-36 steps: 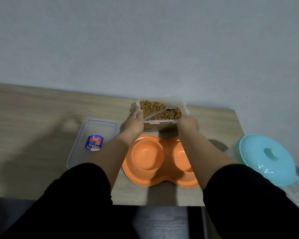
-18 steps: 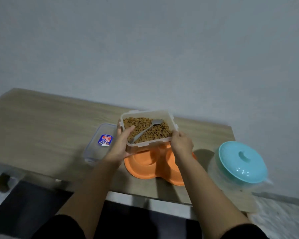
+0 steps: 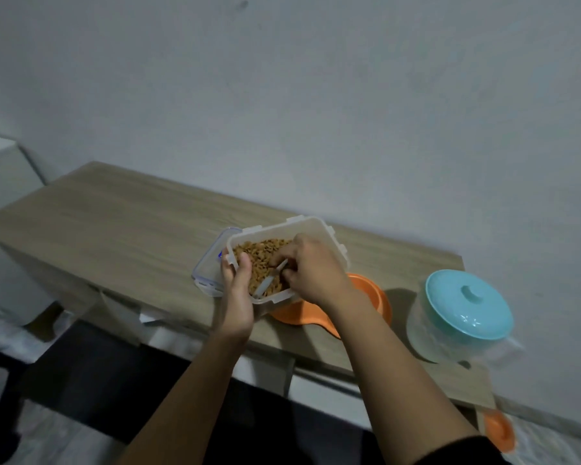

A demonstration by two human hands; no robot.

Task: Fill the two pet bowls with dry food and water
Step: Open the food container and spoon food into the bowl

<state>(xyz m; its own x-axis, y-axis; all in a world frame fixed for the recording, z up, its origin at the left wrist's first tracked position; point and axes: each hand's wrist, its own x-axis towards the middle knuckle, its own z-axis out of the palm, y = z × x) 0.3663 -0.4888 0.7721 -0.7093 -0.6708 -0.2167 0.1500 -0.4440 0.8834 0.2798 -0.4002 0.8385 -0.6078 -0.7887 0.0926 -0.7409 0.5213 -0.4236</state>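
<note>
A clear plastic container (image 3: 319,229) full of brown dry food (image 3: 262,250) is held up over the orange double pet bowl (image 3: 369,297), hiding most of it. My left hand (image 3: 237,290) grips the container's near left corner. My right hand (image 3: 312,266) reaches inside it, fingers closed around the handle of a grey spoon (image 3: 269,280) lying in the kibble. A clear water jug with a turquoise lid (image 3: 467,303) stands to the right of the bowl.
The container's clear lid (image 3: 208,266) with blue clips lies flat on the wooden table (image 3: 121,216), just left of the container. The table backs onto a grey wall. An orange object (image 3: 498,431) sits low at the right, past the table's corner.
The container has been lifted and drawn toward me over the bowl. My right hand has left the container's edge and gone inside onto the spoon. The view has pulled back and swung left.
</note>
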